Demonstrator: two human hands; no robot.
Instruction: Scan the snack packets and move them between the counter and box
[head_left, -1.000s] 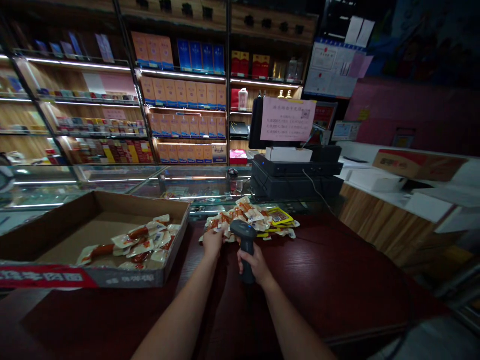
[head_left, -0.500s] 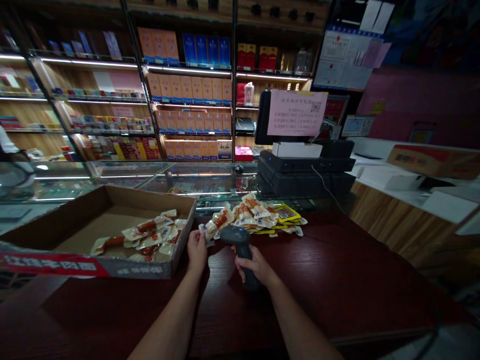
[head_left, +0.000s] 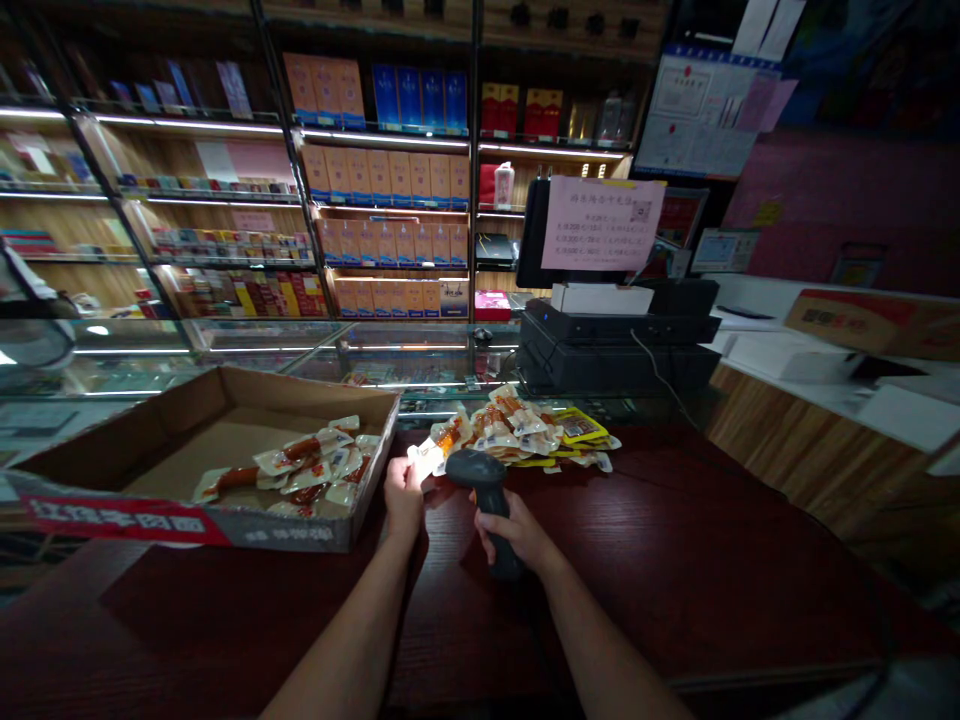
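Observation:
My right hand is wrapped round the handle of a dark grey barcode scanner, its head turned toward the left. Between the fingertips of my left hand is the edge of a vacuum-packed sausage, lit brightly on its white end. Beyond the scanner lies a pile of similar packed snacks, with yellow packets at its right side. To the left of my left hand stands a shallow cardboard box, holding several packed sausages in its right part.
The dark red table stretches to the right. Behind it are a glass counter, a black cash register with a screen bearing a pink notice, and shelves of boxes. Part of a person shows at far left.
The scanner's light now falls brightly on the sausage packet in my left hand. The whole view has shifted slightly; both hands keep their holds.

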